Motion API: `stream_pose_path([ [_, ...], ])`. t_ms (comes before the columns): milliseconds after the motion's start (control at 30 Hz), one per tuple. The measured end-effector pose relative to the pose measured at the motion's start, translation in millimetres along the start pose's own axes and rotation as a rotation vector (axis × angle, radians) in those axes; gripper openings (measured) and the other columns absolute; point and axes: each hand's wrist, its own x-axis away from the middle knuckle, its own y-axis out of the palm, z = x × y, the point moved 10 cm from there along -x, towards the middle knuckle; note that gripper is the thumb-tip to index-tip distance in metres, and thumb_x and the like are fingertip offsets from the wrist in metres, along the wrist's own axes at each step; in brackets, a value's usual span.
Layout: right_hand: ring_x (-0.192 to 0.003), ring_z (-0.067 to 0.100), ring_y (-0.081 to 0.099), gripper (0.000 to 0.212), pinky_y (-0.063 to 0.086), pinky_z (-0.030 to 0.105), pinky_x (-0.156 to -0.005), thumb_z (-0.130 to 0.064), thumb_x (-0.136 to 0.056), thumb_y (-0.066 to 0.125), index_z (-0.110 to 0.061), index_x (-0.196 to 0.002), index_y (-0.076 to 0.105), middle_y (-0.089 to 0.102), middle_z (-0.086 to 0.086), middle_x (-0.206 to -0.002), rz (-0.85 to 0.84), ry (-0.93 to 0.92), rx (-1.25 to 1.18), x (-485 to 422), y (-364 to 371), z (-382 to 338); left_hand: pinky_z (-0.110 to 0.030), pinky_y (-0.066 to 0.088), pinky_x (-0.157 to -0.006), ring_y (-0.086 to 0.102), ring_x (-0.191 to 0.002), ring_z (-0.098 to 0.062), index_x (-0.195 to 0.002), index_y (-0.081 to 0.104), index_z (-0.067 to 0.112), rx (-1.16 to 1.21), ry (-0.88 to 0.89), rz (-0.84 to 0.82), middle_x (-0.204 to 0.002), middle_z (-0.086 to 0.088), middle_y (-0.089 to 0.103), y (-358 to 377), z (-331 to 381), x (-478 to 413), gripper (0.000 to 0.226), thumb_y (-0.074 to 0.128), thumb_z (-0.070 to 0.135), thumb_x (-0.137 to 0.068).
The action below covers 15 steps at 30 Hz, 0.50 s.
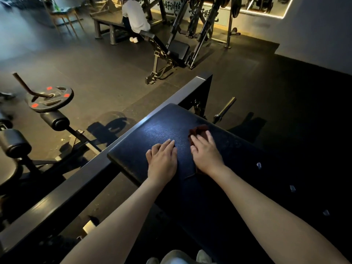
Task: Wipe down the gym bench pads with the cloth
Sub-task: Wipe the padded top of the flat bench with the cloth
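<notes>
White brush characters run along the far wall [169, 8], too blurred to read. The black bench pad [162, 128] stretches from near right toward far left. On it, the left hand [162, 161] lies flat, fingers together, empty. Just beside it, the right hand [206, 154] presses a dark red cloth [198, 130] under its flat palm

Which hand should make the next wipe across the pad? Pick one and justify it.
Right. The right hand already presses the cloth flat on the pad; the left hand rests bare beside it, holding nothing.
</notes>
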Motion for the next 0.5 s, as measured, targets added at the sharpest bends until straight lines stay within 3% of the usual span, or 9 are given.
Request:
stream_pose_path([
  [100, -0.152, 0.022, 0.005, 0.048, 0.013, 0.037, -0.124, -0.032, -0.105, 0.039, -0.022, -0.152, 0.04, 0.037, -0.007, -0.158, -0.007, -0.149, -0.044, 13, 12, -31, -0.037, 0.015, -0.112, 0.032, -0.139, -0.017, -0.149, 0.046, 0.026, 0.026, 0.025, -0.028, -0.155, 0.007, 0.044, 10, 21, -11, 0.051, 0.026, 0.043, -0.105],
  [200, -0.152, 0.021, 0.009, 0.048, 0.016, 0.037, -0.123, -0.032, -0.105, 0.039, -0.022, -0.152, 0.039, 0.036, -0.009, -0.158, 0.014, -0.155, 0.034, 9, 1, -13, -0.038, 0.014, -0.112, 0.03, -0.138, -0.016, -0.15, 0.043, 0.028, 0.009, 0.058, -0.049, -0.156, 0.01, 0.042, 21, 38, -15, 0.046, 0.032, 0.039, -0.107],
  [367, -0.152, 0.027, 0.003, 0.052, 0.003, 0.037, -0.124, -0.031, -0.105, 0.035, -0.015, -0.155, 0.032, 0.032, 0.003, -0.16, 0.08, 0.141, 0.015, -5, -24, 56, -0.039, 0.01, -0.115, 0.024, -0.139, -0.015, -0.15, 0.042, 0.029, -0.035, 0.119, -0.05, -0.157, 0.015, 0.038, 26, 39, -11, 0.046, 0.031, 0.041, -0.107],
  [500, -0.15, 0.027, 0.016, 0.047, 0.018, 0.039, -0.123, -0.027, -0.105, 0.037, -0.012, -0.149, 0.044, 0.047, 0.005, -0.151, 0.063, -0.091, -0.1, 5, -5, -5, -0.042, 0.015, -0.116, 0.028, -0.136, -0.016, -0.148, 0.045, 0.032, 0.004, 0.093, -0.048, -0.153, 0.015, 0.043, 27, 42, -16, 0.049, 0.025, 0.043, -0.104],
])
